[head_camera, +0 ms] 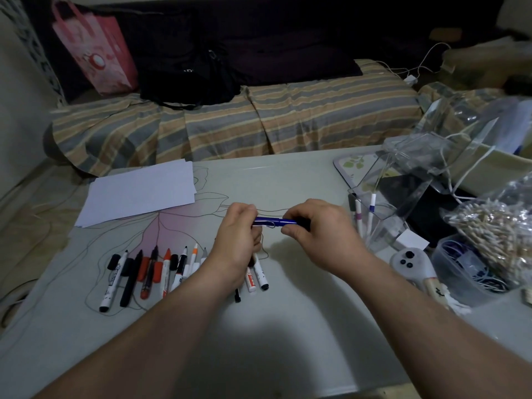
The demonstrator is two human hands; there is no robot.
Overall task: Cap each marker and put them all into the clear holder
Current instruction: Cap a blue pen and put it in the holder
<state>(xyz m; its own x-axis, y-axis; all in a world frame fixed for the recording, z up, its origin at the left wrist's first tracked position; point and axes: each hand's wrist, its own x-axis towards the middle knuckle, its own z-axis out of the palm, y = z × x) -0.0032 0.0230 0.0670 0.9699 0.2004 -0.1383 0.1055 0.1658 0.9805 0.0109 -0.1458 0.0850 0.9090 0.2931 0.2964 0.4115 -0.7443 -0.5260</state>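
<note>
Blue marker (275, 222) held level left of clear holder (383, 208), left hand (240, 240) gripping cap end, right hand (313, 234) pinching barrel; alignment for capping judged.

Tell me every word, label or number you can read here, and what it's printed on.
None can be read for certain.
Black bag: pale letters, too blurred.
Markers on the table: printed labels, too small.
Red-labelled marker: red print, illegible.
Pink bag: a round design, no legible words.
</note>
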